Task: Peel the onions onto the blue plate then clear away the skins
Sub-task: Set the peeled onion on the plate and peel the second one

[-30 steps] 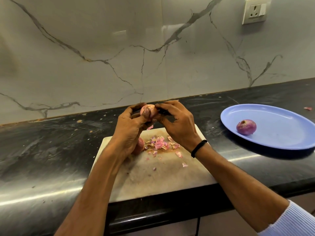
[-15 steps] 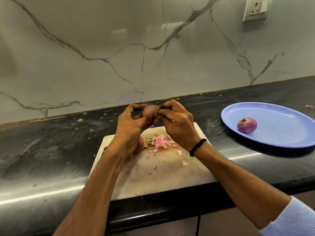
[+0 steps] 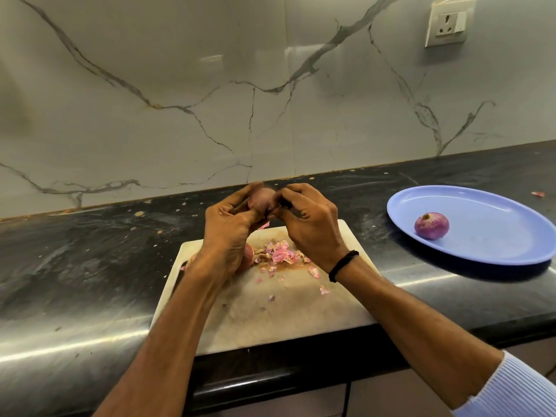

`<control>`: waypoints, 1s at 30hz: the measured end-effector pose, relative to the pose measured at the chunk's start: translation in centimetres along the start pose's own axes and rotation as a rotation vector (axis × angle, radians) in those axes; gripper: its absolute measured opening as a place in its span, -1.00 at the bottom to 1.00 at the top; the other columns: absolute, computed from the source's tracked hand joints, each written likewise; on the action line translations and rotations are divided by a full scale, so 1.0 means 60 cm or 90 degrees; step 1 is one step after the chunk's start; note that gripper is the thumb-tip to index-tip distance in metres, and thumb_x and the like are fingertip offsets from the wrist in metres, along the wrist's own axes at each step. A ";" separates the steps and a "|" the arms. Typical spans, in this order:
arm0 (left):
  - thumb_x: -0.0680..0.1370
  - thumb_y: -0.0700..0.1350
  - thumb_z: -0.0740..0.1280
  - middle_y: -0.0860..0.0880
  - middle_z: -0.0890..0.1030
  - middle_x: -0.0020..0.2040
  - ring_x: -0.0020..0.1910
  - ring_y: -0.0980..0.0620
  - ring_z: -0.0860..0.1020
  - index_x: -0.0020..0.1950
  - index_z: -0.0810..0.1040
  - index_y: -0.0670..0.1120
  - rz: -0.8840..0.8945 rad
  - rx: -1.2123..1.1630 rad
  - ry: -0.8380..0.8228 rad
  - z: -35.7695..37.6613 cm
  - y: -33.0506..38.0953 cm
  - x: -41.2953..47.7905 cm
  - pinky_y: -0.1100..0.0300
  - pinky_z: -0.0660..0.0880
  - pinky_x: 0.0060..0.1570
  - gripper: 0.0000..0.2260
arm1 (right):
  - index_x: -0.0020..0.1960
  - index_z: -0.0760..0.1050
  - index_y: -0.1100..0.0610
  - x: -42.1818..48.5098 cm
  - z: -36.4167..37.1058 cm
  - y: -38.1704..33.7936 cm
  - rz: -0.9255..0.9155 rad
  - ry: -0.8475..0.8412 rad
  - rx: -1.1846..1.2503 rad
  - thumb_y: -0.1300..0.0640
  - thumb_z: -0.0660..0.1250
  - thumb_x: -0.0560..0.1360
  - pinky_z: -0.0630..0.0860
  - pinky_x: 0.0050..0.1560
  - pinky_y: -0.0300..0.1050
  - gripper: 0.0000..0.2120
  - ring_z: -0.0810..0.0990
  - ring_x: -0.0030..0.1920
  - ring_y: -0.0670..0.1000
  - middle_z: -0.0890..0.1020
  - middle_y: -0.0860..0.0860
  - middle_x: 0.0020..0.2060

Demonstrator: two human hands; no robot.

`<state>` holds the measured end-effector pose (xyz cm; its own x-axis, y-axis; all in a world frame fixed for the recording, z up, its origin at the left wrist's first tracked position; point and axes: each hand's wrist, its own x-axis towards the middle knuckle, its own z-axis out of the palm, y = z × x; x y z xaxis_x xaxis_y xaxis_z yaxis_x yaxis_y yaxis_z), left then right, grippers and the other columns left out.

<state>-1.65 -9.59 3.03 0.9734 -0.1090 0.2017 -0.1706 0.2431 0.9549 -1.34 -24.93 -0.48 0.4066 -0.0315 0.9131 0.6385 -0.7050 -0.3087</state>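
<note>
Onions, three in view.

Item one: held onion (image 3: 261, 198), raised above the far edge of the cutting board (image 3: 270, 320). It is cupped in the curled fingers of the left hand (image 3: 228, 233), which grips it from the left and beneath. The right hand (image 3: 310, 227) meets it from the right, fingertips bunched and pinching at its skin. Something small and dark shows among those fingers, not identifiable. The onion is held over the board, by judgement, so that loosened peel drops there rather than on the counter (image 3: 75, 266).

Item two: plate onion (image 3: 431, 225), purple and glossy, apparently peeled. It lies on the near-left part of the blue plate (image 3: 496, 251), well apart to the right of the board.

Item three: board onion (image 3: 247, 257), pinkish, mostly hidden behind the left wrist. Whether it is peeled cannot be told.

Skins (image 3: 281, 254): a loose pink and tan heap at the board's middle, just right of the board onion, with scraps scattered nearer. One stray scrap (image 3: 538, 193) lies on the counter beyond the plate.

Status, by judgement: peeling in progress, one onion delivered, clearing of skins not begun.

Also present: black wristband (image 3: 343, 264) on the right wrist; wall socket (image 3: 447, 24), far right.
</note>
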 end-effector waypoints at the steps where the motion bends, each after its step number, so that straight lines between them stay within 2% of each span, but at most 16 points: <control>1: 0.41 -0.25 0.44 -0.13 0.68 0.13 0.13 -0.13 0.66 0.22 0.63 -0.17 -0.003 0.014 -0.004 -0.002 -0.001 0.001 -0.10 0.60 0.15 -0.63 | 0.06 0.63 0.32 0.000 0.001 0.004 0.011 -0.020 0.005 0.30 0.50 0.45 0.46 0.13 -0.44 -0.79 0.62 -0.02 0.07 0.64 0.18 -0.04; 6: 0.35 -0.18 0.45 -0.09 0.69 0.14 0.13 -0.10 0.66 0.23 0.64 -0.14 0.005 0.081 -0.020 -0.006 0.001 0.001 -0.11 0.58 0.19 -0.57 | 0.04 0.63 0.30 0.000 -0.007 0.013 0.019 -0.051 0.033 0.30 0.48 0.46 0.52 0.03 -0.37 -0.83 0.61 -0.08 0.03 0.64 0.15 -0.08; 10: 0.36 -0.17 0.45 -0.10 0.68 0.16 0.14 -0.10 0.66 0.24 0.63 -0.15 0.011 0.092 -0.025 -0.009 0.002 0.001 -0.14 0.57 0.19 -0.56 | 0.01 0.65 0.30 -0.003 -0.009 0.011 -0.003 -0.059 0.049 0.27 0.48 0.46 0.53 -0.01 -0.39 -0.84 0.63 -0.14 0.01 0.67 0.15 -0.14; 14: 0.36 -0.17 0.45 -0.10 0.67 0.16 0.13 -0.11 0.66 0.23 0.64 -0.12 0.019 0.073 -0.020 -0.004 0.006 -0.002 -0.12 0.58 0.17 -0.58 | -0.02 0.62 0.28 0.001 -0.011 0.008 0.016 -0.023 0.059 0.26 0.50 0.45 0.55 -0.05 -0.35 -0.85 0.60 -0.13 -0.02 0.64 0.12 -0.14; 19: 0.36 -0.18 0.45 -0.10 0.67 0.17 0.14 -0.10 0.65 0.22 0.64 -0.10 0.038 0.067 -0.023 -0.001 0.009 -0.005 -0.09 0.59 0.17 -0.59 | 0.05 0.58 0.30 0.004 -0.007 0.002 0.001 0.001 0.031 0.30 0.50 0.44 0.51 0.10 -0.39 -0.78 0.58 0.00 0.01 0.59 0.17 -0.01; 26: 0.36 -0.16 0.45 -0.07 0.68 0.15 0.14 -0.04 0.66 0.26 0.62 -0.13 0.046 0.095 -0.026 -0.003 0.009 -0.006 -0.07 0.58 0.20 -0.55 | 0.04 0.60 0.32 0.002 -0.006 0.000 -0.014 -0.008 0.002 0.33 0.48 0.45 0.45 0.10 -0.47 -0.81 0.59 -0.04 0.04 0.62 0.19 -0.04; 30: 0.36 -0.14 0.46 -0.06 0.69 0.13 0.15 -0.05 0.65 0.24 0.64 -0.11 0.038 0.100 -0.025 -0.003 0.007 -0.006 -0.08 0.56 0.22 -0.56 | 0.07 0.60 0.33 0.001 -0.009 0.002 -0.028 -0.013 -0.011 0.34 0.46 0.47 0.47 0.09 -0.39 -0.81 0.61 -0.06 0.09 0.62 0.20 -0.04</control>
<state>-2.02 -9.27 3.35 0.9544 -0.1377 0.2649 -0.2531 0.0972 0.9625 -1.56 -25.41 -0.31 0.3917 0.0147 0.9200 0.6451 -0.7174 -0.2632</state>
